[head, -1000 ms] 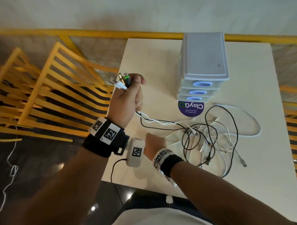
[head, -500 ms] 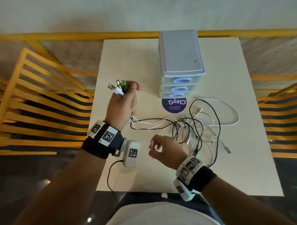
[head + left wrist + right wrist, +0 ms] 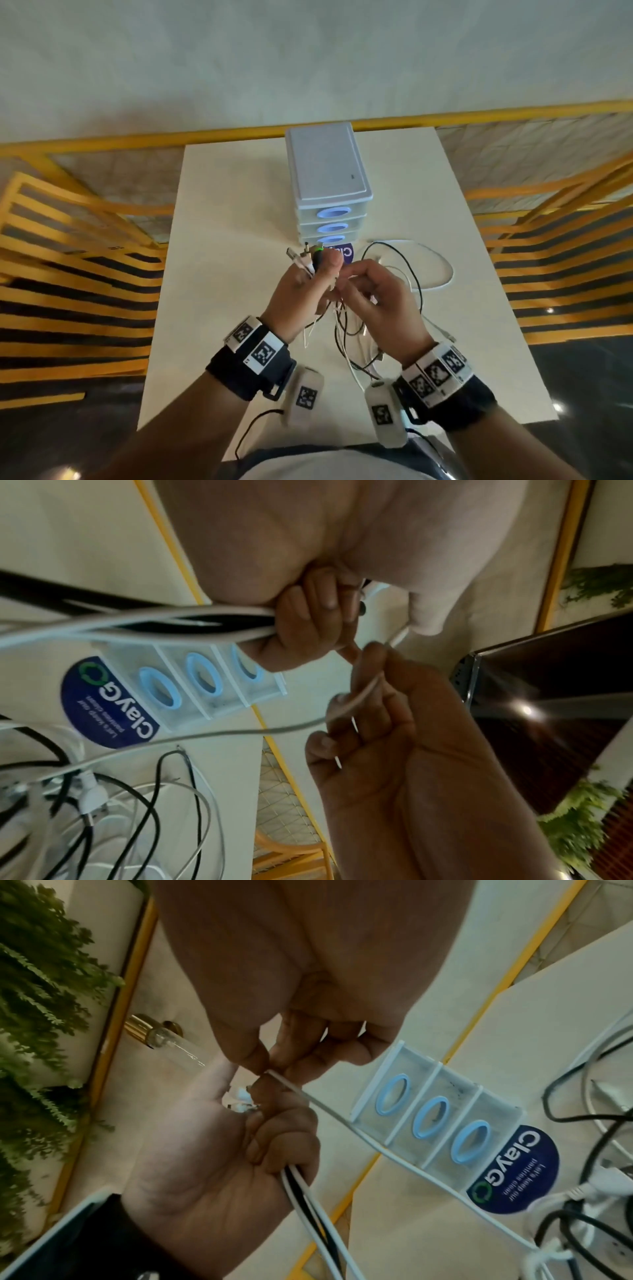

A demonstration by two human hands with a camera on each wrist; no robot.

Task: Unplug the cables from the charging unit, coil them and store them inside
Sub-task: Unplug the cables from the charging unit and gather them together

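My left hand [image 3: 301, 294] is raised over the table and grips a bundle of white and black cables [image 3: 308, 1199], their plugs [image 3: 310, 258] sticking up out of the fist. My right hand [image 3: 373, 301] is right beside it and pinches one thin white cable [image 3: 308, 1096] between thumb and fingertips, next to the left fingers. The rest of the cables [image 3: 414, 274] trail in a loose tangle on the table to the right. The charging unit [image 3: 327, 181], a grey box with three drawers with blue oval handles [image 3: 430, 1118], stands behind the hands.
A round blue ClayGo sticker [image 3: 514, 1172] lies in front of the unit. The cream table [image 3: 233, 212] is bordered by yellow slatted chairs [image 3: 68, 260] on the left and right and a yellow rail [image 3: 205, 135] at the back.
My right hand has lifted from the table's front up to the left hand and now pinches a white cable. The left hand with its bundle has moved towards the middle, in front of the unit.
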